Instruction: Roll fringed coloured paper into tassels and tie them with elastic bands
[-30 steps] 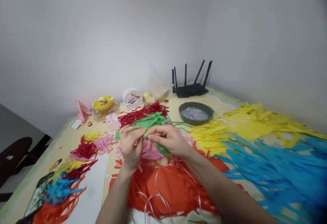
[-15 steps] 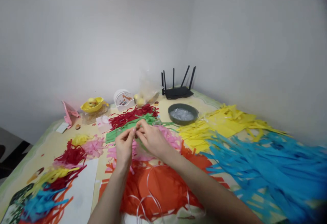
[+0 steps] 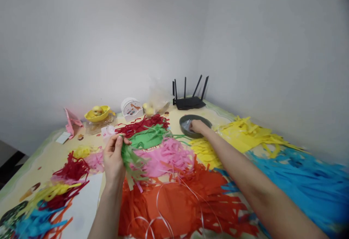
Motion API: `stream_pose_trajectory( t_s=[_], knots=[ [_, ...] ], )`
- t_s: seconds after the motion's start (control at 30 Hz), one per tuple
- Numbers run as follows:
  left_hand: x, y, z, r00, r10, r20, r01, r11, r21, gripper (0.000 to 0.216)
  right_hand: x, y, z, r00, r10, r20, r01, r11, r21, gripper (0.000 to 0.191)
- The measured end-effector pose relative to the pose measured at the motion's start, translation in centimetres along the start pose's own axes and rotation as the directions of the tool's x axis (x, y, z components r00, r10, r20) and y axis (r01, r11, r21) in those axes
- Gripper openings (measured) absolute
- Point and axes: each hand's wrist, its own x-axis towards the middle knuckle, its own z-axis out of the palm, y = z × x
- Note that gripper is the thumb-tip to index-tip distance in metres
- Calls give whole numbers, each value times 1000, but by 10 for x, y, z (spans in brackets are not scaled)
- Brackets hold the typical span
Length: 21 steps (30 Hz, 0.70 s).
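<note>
Far left, a blue paper tassel (image 3: 36, 222) partly covers a white sheet (image 3: 85, 202) that the bottom edge crops. Next up, your left hand (image 3: 113, 157): thumb and fingers pinching the top of a green paper tassel (image 3: 132, 162), its strips dangling above the counter (image 3: 46, 155), the pinched end mostly covered. Centre, orange fringed paper (image 3: 171, 206) and looping pale ribbon (image 3: 157, 203) run off below. Now your right hand (image 3: 199, 127), dipped into the dark bowl (image 3: 188, 133) by some clear plastic (image 3: 186, 124); its fingertips are hidden, so can't tell whether they're gripping. Far right, blue fringed paper (image 3: 305, 188) gets cut off.
</note>
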Motion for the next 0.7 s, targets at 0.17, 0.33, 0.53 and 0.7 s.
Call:
stream_pose_trajectory(
  t_s=[0.17,0.33,0.53,0.7],
  knots=[
    [3,1,-3,998,-53,-17,54,998,29,28,16,8,22,997,43,64,-42,999,-30,34],
    [7,5,-8,992,-120,46,116,991,72,32,19,12,13,1000,24,-1,-23,998,65,32],
    [2,2,-4,978,-164,131,146,980,136,29,-9,-9,-17,975,-114,-191,177,920,351,22],
    [-14,0,11,948,-230,219,193,965,176,28,-74,-68,-13,883,-377,-279,468,654,594,23]
  ],
)
